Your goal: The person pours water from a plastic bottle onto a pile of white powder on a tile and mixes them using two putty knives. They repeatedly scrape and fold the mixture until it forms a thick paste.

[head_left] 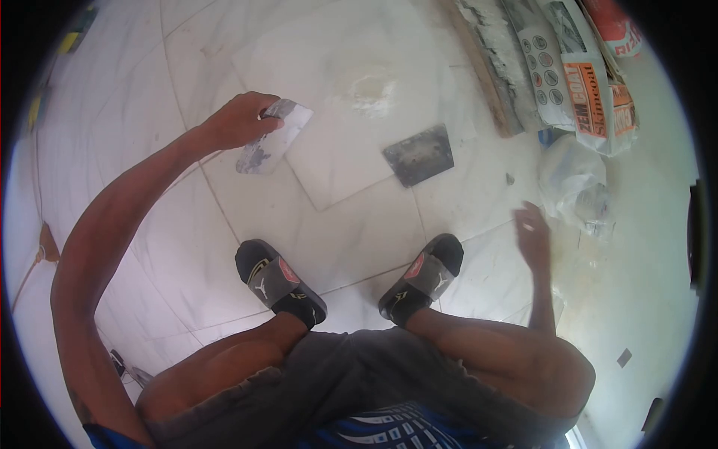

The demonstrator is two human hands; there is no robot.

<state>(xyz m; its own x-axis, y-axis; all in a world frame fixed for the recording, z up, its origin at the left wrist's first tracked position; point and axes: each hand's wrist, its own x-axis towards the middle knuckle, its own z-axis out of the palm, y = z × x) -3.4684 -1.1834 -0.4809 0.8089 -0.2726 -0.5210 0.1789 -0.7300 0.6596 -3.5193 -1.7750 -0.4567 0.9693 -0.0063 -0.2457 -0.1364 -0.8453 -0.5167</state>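
My left hand [254, 118] is closed on a flat steel putty blade [278, 142], which has pale grey smears on its face. It holds the blade by the upper edge, just above the tiled floor. A second flat blade [420, 156], dark and coated with grey residue, lies on the tiles right of centre. My right hand [532, 233] is off to the right, somewhat blurred, its fingers loosely bent and apart with nothing visible in them. A clear plastic bag [574, 183] lies beyond it.
A skim coat bag [591, 97] lies at the upper right beside a rough wooden plank [486, 67]. A red bag [615, 28] is behind it. A damp patch [372, 93] marks the tiles ahead. My sandalled feet [280, 277] are planted on the floor.
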